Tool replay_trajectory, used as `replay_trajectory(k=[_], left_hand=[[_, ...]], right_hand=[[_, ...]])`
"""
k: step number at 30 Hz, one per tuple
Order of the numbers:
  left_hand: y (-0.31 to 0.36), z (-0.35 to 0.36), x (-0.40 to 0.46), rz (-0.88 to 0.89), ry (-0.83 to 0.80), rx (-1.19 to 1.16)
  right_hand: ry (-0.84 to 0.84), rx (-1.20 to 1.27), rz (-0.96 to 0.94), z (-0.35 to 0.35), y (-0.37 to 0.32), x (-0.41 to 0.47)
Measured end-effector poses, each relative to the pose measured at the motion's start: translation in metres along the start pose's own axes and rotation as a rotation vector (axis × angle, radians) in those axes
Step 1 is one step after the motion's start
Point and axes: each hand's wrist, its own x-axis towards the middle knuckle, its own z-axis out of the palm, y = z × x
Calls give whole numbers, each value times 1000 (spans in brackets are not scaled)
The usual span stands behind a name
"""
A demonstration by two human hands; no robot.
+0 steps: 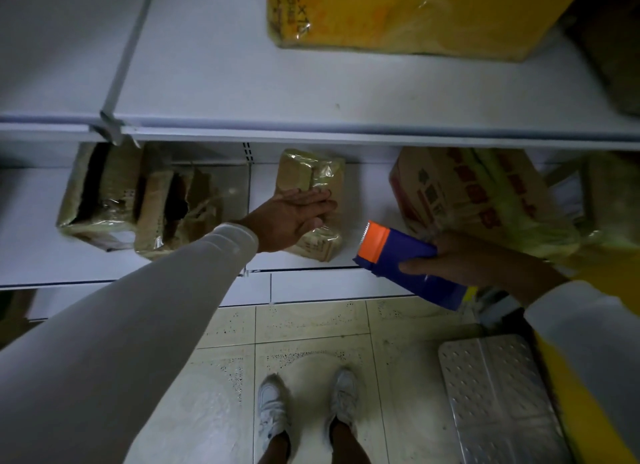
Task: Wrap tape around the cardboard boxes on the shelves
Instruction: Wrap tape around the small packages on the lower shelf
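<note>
A small brown cardboard box (pixel 310 176), shiny with clear tape, lies on the lower white shelf (pixel 363 200) at the middle. My left hand (pixel 294 215) rests flat on top of it, fingers straight and pointing right. My right hand (pixel 460 261) grips a blue tape dispenser (pixel 405 259) with an orange toothed head, held just right of the box near the shelf's front edge. The dispenser does not touch the box.
Two torn, tape-covered boxes (pixel 104 196) sit at the left of the lower shelf; a red-printed box (pixel 460 189) sits at the right. A yellow box (pixel 398 13) stands on the upper shelf (pixel 242 82). A metal step (pixel 498 401) lies on the tiled floor beside my shoes.
</note>
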Motion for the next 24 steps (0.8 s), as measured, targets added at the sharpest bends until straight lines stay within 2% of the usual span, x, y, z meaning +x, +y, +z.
replay_trajectory(k=[6, 10, 11, 13, 17, 20, 24], left_hand=[[-3, 5, 2, -38, -40, 37], [-3, 4, -2, -7, 18, 2], [-4, 6, -4, 20, 61, 8], [-4, 9, -5, 23, 139, 65], [33, 13, 13, -208, 168, 177], [48, 26, 21, -360, 67, 291], [46, 36, 22, -371, 110, 376]], right_hand=[[126, -106, 71, 25, -27, 35], [217, -425, 162, 33, -17, 33], [199, -431, 212, 38, -9, 29], [163, -319, 261, 49, 3, 22], [191, 52, 203, 66, 12, 18], [165, 111, 162, 73, 18, 18], [183, 180, 135, 72, 25, 16]])
